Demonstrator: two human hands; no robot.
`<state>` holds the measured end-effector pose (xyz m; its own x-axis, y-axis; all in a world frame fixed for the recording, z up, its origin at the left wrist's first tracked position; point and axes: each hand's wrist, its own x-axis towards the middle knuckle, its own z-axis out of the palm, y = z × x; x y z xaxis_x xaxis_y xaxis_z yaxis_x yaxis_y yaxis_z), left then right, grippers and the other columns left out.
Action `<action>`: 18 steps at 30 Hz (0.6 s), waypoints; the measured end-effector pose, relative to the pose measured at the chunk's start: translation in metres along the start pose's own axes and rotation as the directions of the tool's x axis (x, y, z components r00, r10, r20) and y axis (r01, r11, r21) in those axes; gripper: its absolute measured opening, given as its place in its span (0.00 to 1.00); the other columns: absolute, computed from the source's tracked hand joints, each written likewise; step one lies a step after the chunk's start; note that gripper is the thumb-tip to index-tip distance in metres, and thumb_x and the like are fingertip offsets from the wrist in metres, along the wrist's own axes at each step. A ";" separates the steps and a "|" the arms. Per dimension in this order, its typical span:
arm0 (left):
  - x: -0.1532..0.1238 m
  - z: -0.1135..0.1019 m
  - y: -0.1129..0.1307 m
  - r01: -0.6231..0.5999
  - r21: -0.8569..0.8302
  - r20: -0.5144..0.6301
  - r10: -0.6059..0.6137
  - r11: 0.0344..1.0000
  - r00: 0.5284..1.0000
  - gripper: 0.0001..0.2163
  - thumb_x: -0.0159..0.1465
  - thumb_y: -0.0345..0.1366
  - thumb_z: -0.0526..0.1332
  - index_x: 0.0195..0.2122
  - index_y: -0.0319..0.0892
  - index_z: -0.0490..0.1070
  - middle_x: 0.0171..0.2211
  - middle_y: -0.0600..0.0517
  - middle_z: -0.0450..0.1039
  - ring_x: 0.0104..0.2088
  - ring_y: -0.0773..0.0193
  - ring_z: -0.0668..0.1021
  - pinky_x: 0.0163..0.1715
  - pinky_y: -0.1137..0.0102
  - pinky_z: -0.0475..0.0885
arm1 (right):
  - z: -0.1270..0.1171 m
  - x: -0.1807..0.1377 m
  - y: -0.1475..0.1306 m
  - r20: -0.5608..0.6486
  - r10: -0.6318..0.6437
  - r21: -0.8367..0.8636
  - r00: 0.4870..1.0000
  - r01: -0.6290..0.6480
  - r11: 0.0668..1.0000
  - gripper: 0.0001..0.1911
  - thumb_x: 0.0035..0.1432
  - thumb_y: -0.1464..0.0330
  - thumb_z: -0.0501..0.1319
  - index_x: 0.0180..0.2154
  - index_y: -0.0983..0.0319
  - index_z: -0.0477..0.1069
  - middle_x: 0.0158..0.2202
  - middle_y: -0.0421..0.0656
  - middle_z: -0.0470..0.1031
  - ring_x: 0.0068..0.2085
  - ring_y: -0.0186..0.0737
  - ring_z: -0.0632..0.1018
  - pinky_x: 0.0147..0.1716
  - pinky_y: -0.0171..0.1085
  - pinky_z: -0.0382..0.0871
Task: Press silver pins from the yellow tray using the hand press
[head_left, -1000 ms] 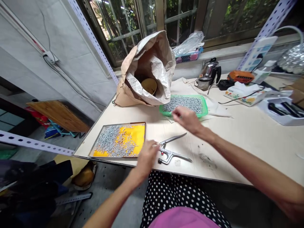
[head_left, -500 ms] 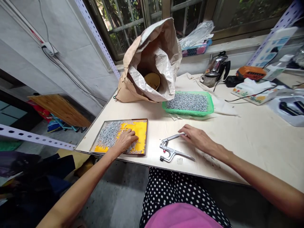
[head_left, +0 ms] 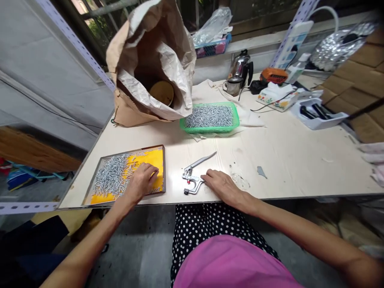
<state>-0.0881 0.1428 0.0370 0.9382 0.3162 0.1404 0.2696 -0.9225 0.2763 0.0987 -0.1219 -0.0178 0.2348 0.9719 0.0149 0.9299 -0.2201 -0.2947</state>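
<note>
My left hand (head_left: 141,181) is over the right part of a shallow tray (head_left: 164,170) with a yellow bottom. Its fingers are curled together; what they hold, if anything, is hidden. Small silver metal pieces, like short screws (head_left: 111,174), are heaped in the tray's left part. On the table lie metal hand pliers (head_left: 196,179) with a spring, a C-shaped jaw and a red bit, their handles spread apart. My right hand (head_left: 220,185) is closed over the lower handle, hiding most of it. The upper handle points away, untouched.
Behind stands a green tray (head_left: 235,120) full of similar metal pieces, beside a large open paper sack (head_left: 129,106). A kettle (head_left: 241,66), an orange tool battery (head_left: 273,75), a tissue box (head_left: 277,100) and a white bin (head_left: 319,120) stand at the back right. A grey scrap (head_left: 261,172) lies nearer.
My right hand has moved from the upper handle's end to the lower handle of the pliers. My left hand stays over the yellow tray, fingers drawn in. The view has turned right.
</note>
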 end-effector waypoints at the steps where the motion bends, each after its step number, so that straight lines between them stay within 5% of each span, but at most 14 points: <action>1: -0.001 0.001 0.018 0.064 -0.111 -0.031 -0.067 0.992 0.997 0.09 0.66 0.39 0.57 0.34 0.44 0.75 0.33 0.47 0.77 0.35 0.58 0.76 0.38 0.65 0.71 | 0.002 0.001 0.000 -0.004 0.003 -0.011 1.000 -0.003 1.000 0.10 0.67 0.77 0.54 0.43 0.62 0.72 0.40 0.45 0.72 0.39 0.41 0.72 0.36 0.39 0.62; 4: -0.006 0.013 0.067 0.249 -0.412 0.080 -0.238 0.876 0.968 0.10 0.62 0.43 0.61 0.35 0.43 0.78 0.31 0.50 0.79 0.30 0.62 0.77 0.32 0.69 0.72 | 0.008 0.002 0.001 -0.034 0.005 -0.025 0.999 -0.006 1.000 0.10 0.66 0.77 0.53 0.42 0.62 0.71 0.41 0.45 0.71 0.39 0.41 0.71 0.36 0.39 0.60; 7: -0.007 0.036 0.091 0.424 -0.562 0.222 -0.365 0.710 0.904 0.12 0.57 0.46 0.63 0.32 0.42 0.78 0.24 0.52 0.77 0.24 0.64 0.75 0.26 0.71 0.69 | 0.012 0.002 0.004 -0.048 -0.006 -0.019 0.999 0.005 1.000 0.10 0.66 0.77 0.53 0.43 0.62 0.70 0.41 0.45 0.71 0.38 0.41 0.70 0.36 0.40 0.58; 13: -0.005 0.071 0.089 0.659 -0.661 0.440 -0.527 0.357 0.727 0.19 0.48 0.52 0.68 0.28 0.39 0.75 0.15 0.57 0.67 0.17 0.71 0.67 0.18 0.75 0.61 | 0.006 0.000 0.011 -0.061 -0.074 0.015 0.995 0.075 0.997 0.08 0.70 0.74 0.52 0.40 0.62 0.69 0.40 0.43 0.72 0.39 0.40 0.69 0.38 0.41 0.56; 18: -0.004 0.073 0.096 0.720 -0.632 0.503 -0.556 0.285 0.661 0.21 0.45 0.53 0.71 0.28 0.38 0.74 0.16 0.57 0.68 0.16 0.72 0.67 0.18 0.76 0.62 | -0.002 -0.002 0.011 -0.028 -0.071 0.032 0.997 0.072 0.997 0.08 0.70 0.75 0.53 0.40 0.63 0.69 0.41 0.44 0.72 0.39 0.39 0.68 0.38 0.40 0.54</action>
<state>-0.0503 0.0367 -0.0064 0.5798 0.6108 -0.5393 0.6156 0.1051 0.7810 0.1094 -0.1262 -0.0192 0.1757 0.9824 0.0632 0.9348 -0.1464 -0.3235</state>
